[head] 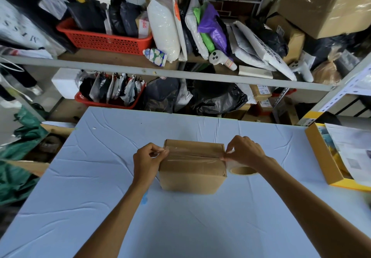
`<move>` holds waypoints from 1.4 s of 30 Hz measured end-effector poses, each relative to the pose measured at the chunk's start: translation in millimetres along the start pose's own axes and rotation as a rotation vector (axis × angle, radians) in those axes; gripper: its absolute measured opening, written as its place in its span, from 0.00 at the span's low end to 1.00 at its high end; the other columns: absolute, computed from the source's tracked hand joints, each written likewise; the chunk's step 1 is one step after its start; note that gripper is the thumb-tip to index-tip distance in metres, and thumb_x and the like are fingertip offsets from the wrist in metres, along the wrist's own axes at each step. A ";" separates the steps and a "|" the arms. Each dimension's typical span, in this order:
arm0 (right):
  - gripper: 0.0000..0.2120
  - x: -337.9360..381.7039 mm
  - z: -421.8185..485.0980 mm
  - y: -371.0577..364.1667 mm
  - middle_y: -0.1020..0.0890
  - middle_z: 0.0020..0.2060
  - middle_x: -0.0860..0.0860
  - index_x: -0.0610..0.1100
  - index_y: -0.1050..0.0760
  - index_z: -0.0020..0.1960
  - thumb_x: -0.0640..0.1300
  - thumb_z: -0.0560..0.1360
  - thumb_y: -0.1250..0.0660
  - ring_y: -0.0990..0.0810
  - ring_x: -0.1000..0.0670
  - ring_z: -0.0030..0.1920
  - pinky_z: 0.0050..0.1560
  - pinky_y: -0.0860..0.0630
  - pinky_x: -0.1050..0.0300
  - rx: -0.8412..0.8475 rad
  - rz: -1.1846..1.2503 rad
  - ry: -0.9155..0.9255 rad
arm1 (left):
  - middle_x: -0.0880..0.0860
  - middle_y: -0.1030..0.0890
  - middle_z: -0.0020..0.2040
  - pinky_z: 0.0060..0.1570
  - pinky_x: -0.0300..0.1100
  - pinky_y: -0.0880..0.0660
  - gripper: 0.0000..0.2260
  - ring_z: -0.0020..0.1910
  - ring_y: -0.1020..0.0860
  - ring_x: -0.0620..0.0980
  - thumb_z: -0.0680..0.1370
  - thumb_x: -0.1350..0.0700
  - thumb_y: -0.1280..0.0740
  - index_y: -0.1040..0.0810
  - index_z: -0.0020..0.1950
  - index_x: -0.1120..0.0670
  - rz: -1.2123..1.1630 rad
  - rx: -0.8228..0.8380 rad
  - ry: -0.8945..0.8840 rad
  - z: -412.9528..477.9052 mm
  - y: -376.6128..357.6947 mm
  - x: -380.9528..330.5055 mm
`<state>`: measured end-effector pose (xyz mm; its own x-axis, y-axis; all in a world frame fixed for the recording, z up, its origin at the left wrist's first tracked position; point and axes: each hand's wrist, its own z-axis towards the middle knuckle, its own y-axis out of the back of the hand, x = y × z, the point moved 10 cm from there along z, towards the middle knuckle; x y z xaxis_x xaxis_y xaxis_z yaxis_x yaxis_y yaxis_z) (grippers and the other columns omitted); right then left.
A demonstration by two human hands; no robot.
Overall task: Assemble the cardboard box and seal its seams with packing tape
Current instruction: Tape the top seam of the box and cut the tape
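Cardboard box, brown, flaps closed; one clear tape strip pinched at its ends by left hand and right hand; one tape roll under right hand.

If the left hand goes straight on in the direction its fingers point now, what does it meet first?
The cardboard box. The left hand points rightward at the box's left end, where its fingers pinch the tape strip; it seems to touch the box already, though depth is unclear.

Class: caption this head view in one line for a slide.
Left hand and right hand pinch packing tape along the top seam of a cardboard box on a blue table, tape roll alongside.
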<state>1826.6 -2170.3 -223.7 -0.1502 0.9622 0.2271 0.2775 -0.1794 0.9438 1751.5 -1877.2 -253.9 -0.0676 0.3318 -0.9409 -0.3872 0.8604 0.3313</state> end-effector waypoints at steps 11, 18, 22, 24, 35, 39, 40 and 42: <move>0.16 -2.3 6.4 -1.0 0.19 0.55 0.53 0.51 0.17 0.50 0.60 0.69 0.28 0.24 0.50 0.51 0.33 0.39 0.63 -0.045 0.008 0.014 | 0.46 0.17 0.39 0.39 0.36 0.21 0.07 0.38 0.18 0.42 0.68 0.59 0.23 0.21 0.40 0.56 0.015 -0.003 0.043 5.5 -4.8 -1.2; 0.16 -9.4 7.4 -5.4 0.19 0.54 0.53 0.52 0.17 0.49 0.61 0.68 0.27 0.29 0.54 0.46 0.32 0.39 0.63 -0.033 0.043 -0.001 | 0.49 0.17 0.43 0.41 0.39 0.21 0.14 0.42 0.18 0.47 0.68 0.60 0.23 0.21 0.51 0.51 -0.126 -0.035 0.243 2.8 -0.4 23.3; 0.17 -9.9 6.4 -7.2 0.19 0.55 0.53 0.51 0.17 0.51 0.60 0.69 0.28 0.28 0.54 0.46 0.33 0.38 0.63 -0.025 0.051 0.002 | 0.57 0.17 0.45 0.44 0.39 0.23 0.08 0.46 0.19 0.55 0.70 0.68 0.27 0.19 0.45 0.57 -0.421 -0.042 0.530 -5.2 -13.8 52.1; 0.17 -9.8 6.2 -7.6 0.19 0.55 0.53 0.51 0.17 0.51 0.60 0.69 0.28 0.28 0.54 0.46 0.33 0.37 0.63 -0.026 0.047 0.007 | 0.57 0.17 0.44 0.43 0.37 0.23 0.09 0.47 0.20 0.55 0.71 0.71 0.30 0.19 0.42 0.57 -0.449 -0.035 0.557 -4.3 -16.6 54.9; 0.18 -8.9 5.2 -8.7 0.19 0.55 0.52 0.49 0.17 0.52 0.60 0.69 0.28 0.23 0.51 0.49 0.38 0.31 0.62 -0.013 0.052 0.014 | 0.57 0.20 0.44 0.44 0.41 0.25 0.11 0.43 0.22 0.52 0.77 0.64 0.35 0.23 0.59 0.60 -0.737 0.150 0.858 -16.3 -45.9 65.5; 0.18 -9.0 5.5 -9.0 0.18 0.55 0.52 0.49 0.17 0.52 0.60 0.69 0.28 0.22 0.50 0.50 0.43 0.25 0.58 -0.008 0.050 0.006 | 0.57 0.20 0.44 0.38 0.39 0.24 0.12 0.39 0.24 0.51 0.79 0.68 0.41 0.25 0.59 0.58 -0.739 0.105 0.933 -27.6 -46.0 71.5; 0.19 -9.2 5.2 -9.9 0.18 0.55 0.52 0.49 0.17 0.52 0.60 0.68 0.28 0.22 0.50 0.50 0.43 0.25 0.57 -0.008 0.052 0.005 | 0.57 0.20 0.44 0.38 0.38 0.23 0.10 0.38 0.23 0.51 0.78 0.69 0.38 0.24 0.56 0.59 -0.636 0.029 0.857 -26.0 -35.6 72.8; 0.18 -10.3 4.9 -10.2 0.18 0.55 0.52 0.50 0.17 0.51 0.61 0.68 0.27 0.22 0.51 0.50 0.39 0.27 0.60 -0.015 0.054 0.001 | 0.55 0.18 0.41 0.43 0.42 0.23 0.06 0.39 0.20 0.52 0.74 0.68 0.32 0.21 0.50 0.61 -0.317 -0.114 0.615 -19.9 -7.5 62.1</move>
<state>1830.0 -2177.4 -236.9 -0.1364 0.9509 0.2779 0.2714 -0.2339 0.9336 1731.9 -1870.7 -316.2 -0.4305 -0.2367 -0.8710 -0.5658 0.8226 0.0561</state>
